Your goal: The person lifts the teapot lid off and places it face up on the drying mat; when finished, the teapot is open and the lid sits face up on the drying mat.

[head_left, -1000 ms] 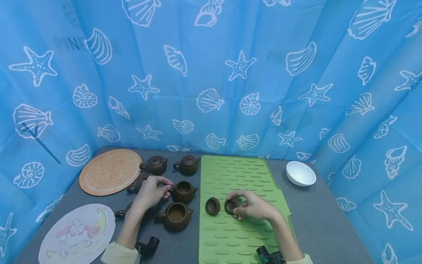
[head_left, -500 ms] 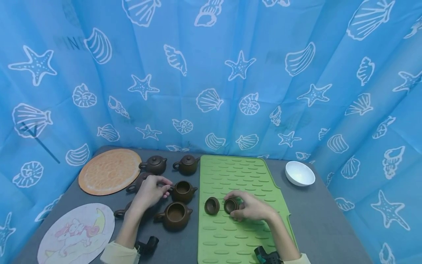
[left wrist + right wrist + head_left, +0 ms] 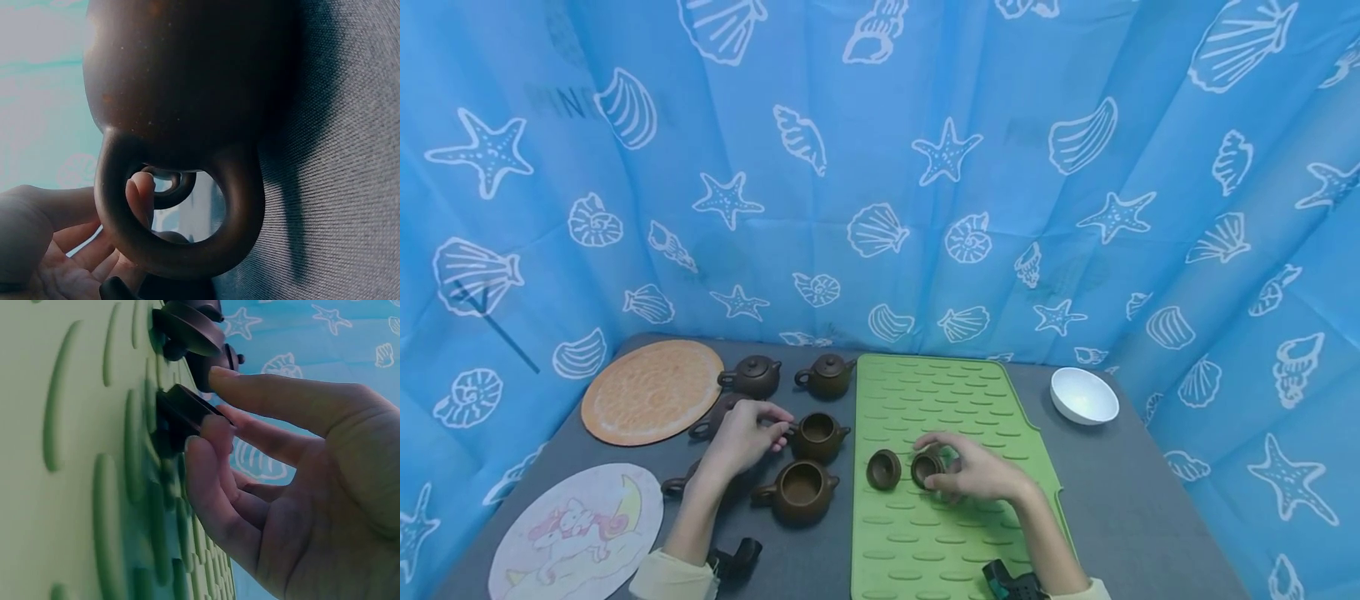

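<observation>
Two brown teapot lids lie upside down on the green ribbed mat. My right hand pinches the right lid between thumb and fingers; the left lid lies free beside it. The right wrist view shows the held lid against the mat and the other lid beyond. My left hand pinches the handle of an open teapot. A second open teapot stands nearer. A teapot's body and loop handle fill the left wrist view.
Two lidded teapots stand at the back of the grey table; two more are partly hidden by my left arm. An orange round mat, a unicorn mat and a white bowl lie around.
My right hand has closed a little more over the right lid. The left hand and the teapots have stayed put.
</observation>
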`<state>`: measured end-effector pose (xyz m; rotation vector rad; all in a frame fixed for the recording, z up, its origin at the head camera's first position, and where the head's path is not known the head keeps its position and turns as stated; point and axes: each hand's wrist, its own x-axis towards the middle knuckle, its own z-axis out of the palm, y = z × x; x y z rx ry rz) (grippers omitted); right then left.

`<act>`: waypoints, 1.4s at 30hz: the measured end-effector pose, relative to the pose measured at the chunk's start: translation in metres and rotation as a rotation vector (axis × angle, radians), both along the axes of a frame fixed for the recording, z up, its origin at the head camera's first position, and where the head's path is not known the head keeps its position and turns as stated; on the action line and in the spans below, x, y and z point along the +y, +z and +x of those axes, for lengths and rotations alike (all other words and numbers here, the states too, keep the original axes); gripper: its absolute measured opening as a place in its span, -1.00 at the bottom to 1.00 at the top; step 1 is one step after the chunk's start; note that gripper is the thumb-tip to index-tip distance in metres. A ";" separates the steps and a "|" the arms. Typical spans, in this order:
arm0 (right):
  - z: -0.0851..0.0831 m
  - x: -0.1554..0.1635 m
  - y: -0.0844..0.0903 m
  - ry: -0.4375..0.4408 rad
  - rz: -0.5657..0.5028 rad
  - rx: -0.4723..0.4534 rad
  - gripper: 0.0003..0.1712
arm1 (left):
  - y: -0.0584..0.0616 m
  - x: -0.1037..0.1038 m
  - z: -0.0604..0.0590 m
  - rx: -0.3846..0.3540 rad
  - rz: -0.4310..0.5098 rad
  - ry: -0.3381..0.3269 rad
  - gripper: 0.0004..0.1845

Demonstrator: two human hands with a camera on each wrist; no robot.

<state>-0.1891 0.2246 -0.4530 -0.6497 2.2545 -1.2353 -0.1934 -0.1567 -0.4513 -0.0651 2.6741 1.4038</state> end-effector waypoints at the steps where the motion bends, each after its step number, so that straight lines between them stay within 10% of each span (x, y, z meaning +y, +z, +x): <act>1: -0.001 0.001 0.000 -0.009 -0.002 0.012 -0.36 | 0.000 0.000 0.000 0.001 0.000 -0.001 -0.82; 12: -0.019 -0.016 0.016 -0.093 -0.042 0.130 -0.53 | 0.006 0.001 -0.012 -0.005 -0.026 -0.043 -0.77; 25: -0.072 -0.088 0.039 -0.097 -0.081 0.199 -0.69 | 0.028 -0.006 -0.060 0.105 -0.034 -0.155 -0.76; 42: -0.123 -0.159 0.020 -0.250 -0.106 0.149 -0.68 | 0.026 0.005 -0.107 -0.078 -0.014 -0.148 -0.79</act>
